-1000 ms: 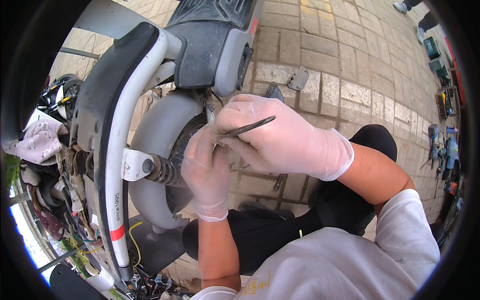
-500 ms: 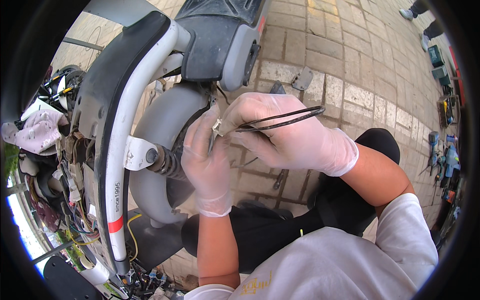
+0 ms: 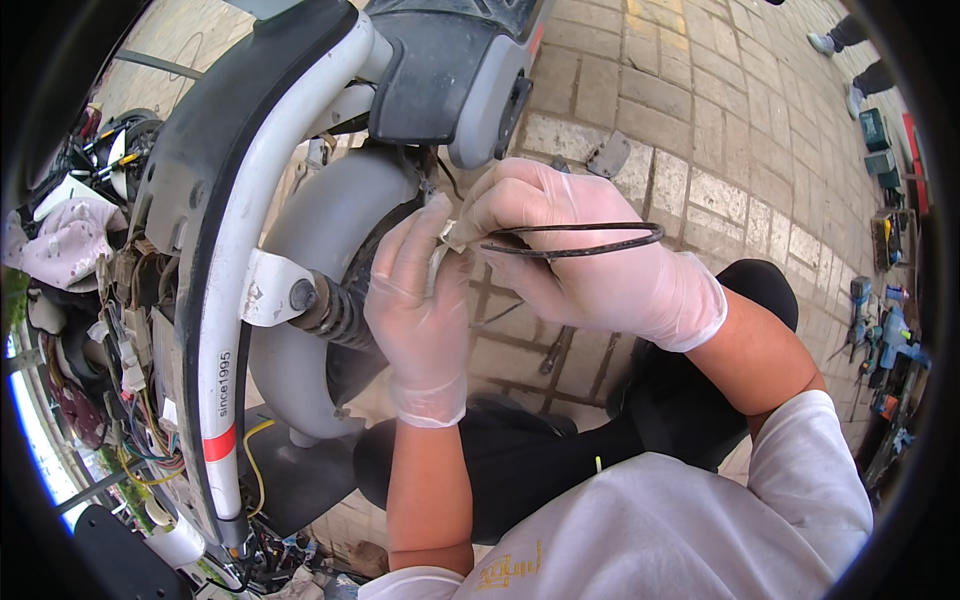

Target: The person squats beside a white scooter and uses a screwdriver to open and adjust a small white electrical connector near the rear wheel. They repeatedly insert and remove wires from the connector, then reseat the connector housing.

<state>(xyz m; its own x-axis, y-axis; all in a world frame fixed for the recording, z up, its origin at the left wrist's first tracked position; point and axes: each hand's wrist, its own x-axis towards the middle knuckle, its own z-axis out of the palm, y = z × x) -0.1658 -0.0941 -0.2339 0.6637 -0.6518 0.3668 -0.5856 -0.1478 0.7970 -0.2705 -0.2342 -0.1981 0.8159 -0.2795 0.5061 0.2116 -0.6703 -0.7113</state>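
Gloved in thin clear plastic, my left hand (image 3: 418,320) and my right hand (image 3: 580,250) meet beside the wheel of a scooter-like vehicle. Between their fingertips is a small white piece (image 3: 447,232), which looks like a plug connector; my fingers partly cover it. Both hands are closed in a pinch at it. A black cable (image 3: 635,228) loops out from under my right fingers and across the back of that hand. Just left of my hands are the grey mudguard (image 3: 310,230) and a dark coil spring (image 3: 340,312). Where the cable's ends run is hidden.
The vehicle's white frame tube (image 3: 232,290) rises on the left, with loose wires and parts (image 3: 140,350) beyond it. A flat grey plate (image 3: 608,155) and a metal tool (image 3: 557,350) lie on the paving. Power tools (image 3: 890,335) line the right; a person's legs (image 3: 850,50) stand behind.
My right hand has shifted slightly up and right, and the cable loop has moved and opened a little. My left hand stays nearly in place. The view has shifted slightly.
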